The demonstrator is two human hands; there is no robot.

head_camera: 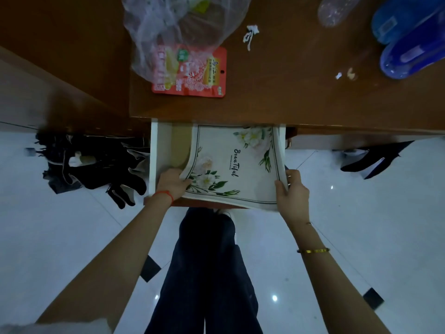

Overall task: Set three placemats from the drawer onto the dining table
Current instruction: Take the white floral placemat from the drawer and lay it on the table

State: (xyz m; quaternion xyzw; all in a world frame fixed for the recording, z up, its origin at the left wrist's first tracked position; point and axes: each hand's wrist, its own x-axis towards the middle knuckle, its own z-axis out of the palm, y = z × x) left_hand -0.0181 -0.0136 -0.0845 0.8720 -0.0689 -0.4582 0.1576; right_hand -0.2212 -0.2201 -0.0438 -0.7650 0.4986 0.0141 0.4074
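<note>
A white placemat (234,165) with green-and-white flowers and the word "Beautiful" lies partly lifted in the open white drawer (160,150) under the wooden table (289,92). My left hand (172,183) grips the placemat's near left corner. My right hand (292,192) pinches its near right edge. The mat's near edge hangs over the drawer front. Its far end is hidden under the tabletop. Whether more placemats lie beneath it cannot be seen.
On the tabletop lie a clear plastic bag (183,32) over a red snack packet (192,73), a clear bottle (334,10), blue plastic stools or slippers (409,37) and paper scraps (251,34). Dark clothes (91,162) lie on the white floor at left.
</note>
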